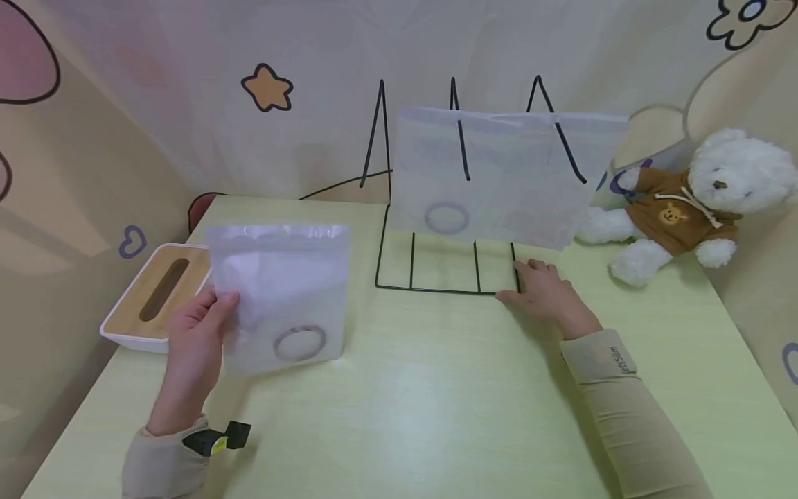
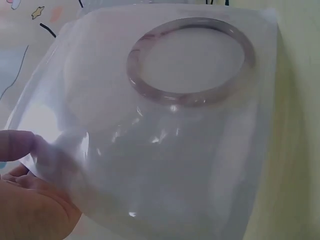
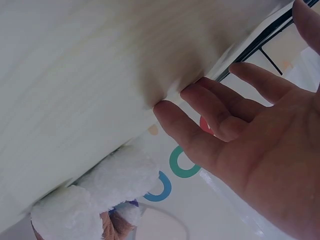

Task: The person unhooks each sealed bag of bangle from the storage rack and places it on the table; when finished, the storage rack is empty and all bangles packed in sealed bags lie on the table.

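My left hand [image 1: 196, 333] pinches the side edge of a frosted zip bag [image 1: 262, 277], thumb in front. Inside the bag, near its lower corner, lies a pinkish-grey bangle [image 2: 132, 67]. My right hand [image 1: 548, 298] rests on the table at the near right corner of a black wire display rack [image 1: 436, 290], its fingers spread and loosely bent. In the right wrist view, the fingertips [image 3: 162, 107] touch the tabletop beside the rack's wire. From the rack's hooks [image 1: 463, 149] hang frosted bags [image 1: 499, 152], with another ring-shaped bangle [image 1: 447, 202] showing through.
A white tissue box [image 1: 134, 342] with a slotted wooden lid stands at the left, partly behind the held bag. On the right sits a white teddy bear [image 1: 679, 208] in a brown hoodie. A printed curtain [image 1: 206, 90] hangs behind the pale table [image 1: 399, 416].
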Tool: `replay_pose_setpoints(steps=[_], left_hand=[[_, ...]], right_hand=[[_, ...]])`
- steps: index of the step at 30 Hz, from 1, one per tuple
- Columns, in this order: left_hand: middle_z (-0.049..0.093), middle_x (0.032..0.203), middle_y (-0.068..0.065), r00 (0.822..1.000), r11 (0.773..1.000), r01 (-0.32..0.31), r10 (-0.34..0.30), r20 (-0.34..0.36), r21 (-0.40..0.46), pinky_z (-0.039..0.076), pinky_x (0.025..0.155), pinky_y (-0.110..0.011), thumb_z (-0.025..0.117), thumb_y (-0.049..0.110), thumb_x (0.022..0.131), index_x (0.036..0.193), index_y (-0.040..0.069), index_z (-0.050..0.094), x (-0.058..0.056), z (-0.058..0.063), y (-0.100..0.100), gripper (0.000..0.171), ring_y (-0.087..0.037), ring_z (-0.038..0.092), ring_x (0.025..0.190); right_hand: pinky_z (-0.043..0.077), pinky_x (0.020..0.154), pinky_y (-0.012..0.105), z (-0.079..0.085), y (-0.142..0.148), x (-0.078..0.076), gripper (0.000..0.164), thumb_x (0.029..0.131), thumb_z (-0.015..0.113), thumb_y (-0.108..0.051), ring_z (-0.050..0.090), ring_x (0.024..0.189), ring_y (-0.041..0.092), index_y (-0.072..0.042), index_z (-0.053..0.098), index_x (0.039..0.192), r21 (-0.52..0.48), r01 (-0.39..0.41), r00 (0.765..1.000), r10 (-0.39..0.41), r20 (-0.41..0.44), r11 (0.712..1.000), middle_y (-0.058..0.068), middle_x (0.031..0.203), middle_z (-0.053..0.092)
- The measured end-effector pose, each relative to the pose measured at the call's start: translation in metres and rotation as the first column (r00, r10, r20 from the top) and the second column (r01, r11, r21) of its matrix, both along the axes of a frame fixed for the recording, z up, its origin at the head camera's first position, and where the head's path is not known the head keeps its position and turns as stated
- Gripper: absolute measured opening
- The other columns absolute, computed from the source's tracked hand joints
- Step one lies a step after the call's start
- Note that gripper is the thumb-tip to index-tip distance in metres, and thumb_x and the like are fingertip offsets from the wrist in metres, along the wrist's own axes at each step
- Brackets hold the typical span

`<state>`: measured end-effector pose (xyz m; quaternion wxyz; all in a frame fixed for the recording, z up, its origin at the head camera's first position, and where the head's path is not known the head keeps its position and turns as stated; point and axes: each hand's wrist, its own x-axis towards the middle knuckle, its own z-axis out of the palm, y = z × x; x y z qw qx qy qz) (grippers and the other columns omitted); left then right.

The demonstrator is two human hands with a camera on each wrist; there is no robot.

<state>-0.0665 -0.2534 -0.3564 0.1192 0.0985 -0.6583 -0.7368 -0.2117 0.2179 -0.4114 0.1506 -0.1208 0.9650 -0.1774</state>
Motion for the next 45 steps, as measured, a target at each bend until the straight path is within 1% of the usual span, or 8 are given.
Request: replay_pose_setpoints(steps=[4,13,21,26,31,36,40,45], left_hand=[[0.062,0.112,0.002,0.998,0.996,0.025,-0.020,0.061,-0.084,0.048,0.085,-0.015,0.061,0.026,0.097,0.118,0.004,0.065,0.000,-0.006,-0.003,0.031,-0.014,0.054,0.105],[0.057,0.115,0.002,0.990,0.981,0.070,-0.045,0.134,-0.183,0.044,0.087,-0.013,0.058,0.032,0.098,0.124,0.002,0.059,-0.003,-0.015,-0.011,0.040,-0.015,0.048,0.107],[0.057,0.102,0.003,0.970,0.912,0.189,-0.117,0.211,-0.364,0.044,0.080,-0.018,0.051,0.034,0.101,0.122,-0.006,0.057,-0.003,-0.026,-0.016,0.046,-0.015,0.048,0.095],[0.056,0.116,-0.006,0.939,0.873,0.292,-0.185,0.290,-0.389,0.042,0.085,-0.020,0.048,0.035,0.103,0.133,-0.006,0.051,-0.004,-0.032,-0.020,0.051,-0.015,0.048,0.104],[0.053,0.129,-0.013,0.910,0.844,0.366,-0.235,0.343,-0.392,0.040,0.091,-0.023,0.048,0.033,0.103,0.137,-0.003,0.049,-0.005,-0.038,-0.021,0.050,-0.015,0.047,0.110],[0.054,0.130,-0.019,0.883,0.804,0.434,-0.290,0.369,-0.407,0.040,0.102,-0.041,0.047,0.032,0.103,0.138,-0.005,0.047,-0.006,-0.040,-0.021,0.051,-0.023,0.048,0.115],[0.049,0.138,-0.023,0.858,0.770,0.480,-0.313,0.408,-0.420,0.034,0.106,-0.056,0.046,0.035,0.103,0.142,-0.006,0.041,-0.006,-0.040,-0.022,0.057,-0.035,0.044,0.126],[0.045,0.143,-0.023,0.831,0.730,0.518,-0.306,0.465,-0.446,0.042,0.100,-0.052,0.047,0.041,0.102,0.147,-0.005,0.035,-0.007,-0.039,-0.024,0.065,-0.037,0.044,0.128]], right_hand=[[0.023,0.097,0.075,-0.001,0.000,0.000,0.080,0.097,0.054,-0.044,0.018,0.134,0.056,0.006,0.023,0.151,0.001,0.001,1.000,-0.001,0.000,1.000,0.035,0.149,0.022],[0.022,0.098,0.075,-0.004,0.000,-0.001,0.080,0.097,0.055,-0.045,0.018,0.134,0.055,0.005,0.023,0.151,-0.002,0.006,1.000,-0.006,0.006,1.000,0.035,0.150,0.022],[0.023,0.097,0.075,-0.004,-0.001,0.000,0.080,0.097,0.054,-0.045,0.019,0.134,0.056,0.006,0.022,0.151,0.002,0.005,1.000,-0.005,0.004,1.000,0.035,0.149,0.022],[0.023,0.097,0.074,-0.004,-0.001,0.001,0.080,0.097,0.054,-0.044,0.018,0.134,0.056,0.006,0.022,0.151,0.000,0.009,1.000,-0.009,0.005,1.000,0.035,0.149,0.022],[0.023,0.098,0.074,-0.003,-0.001,0.001,0.080,0.097,0.054,-0.045,0.018,0.134,0.055,0.005,0.022,0.151,0.001,0.008,1.000,-0.008,0.001,1.000,0.035,0.150,0.022],[0.023,0.097,0.075,-0.002,-0.001,0.001,0.080,0.098,0.053,-0.044,0.018,0.134,0.055,0.006,0.022,0.151,0.005,0.005,1.000,-0.005,0.004,1.000,0.035,0.149,0.022],[0.022,0.097,0.075,-0.001,-0.001,0.001,0.080,0.098,0.053,-0.044,0.018,0.134,0.055,0.006,0.022,0.151,0.002,0.005,1.000,-0.005,0.008,1.000,0.035,0.149,0.022],[0.023,0.097,0.075,-0.003,0.000,0.000,0.080,0.098,0.053,-0.045,0.018,0.134,0.055,0.006,0.021,0.150,0.010,0.004,1.000,-0.004,0.005,1.000,0.035,0.149,0.022]])
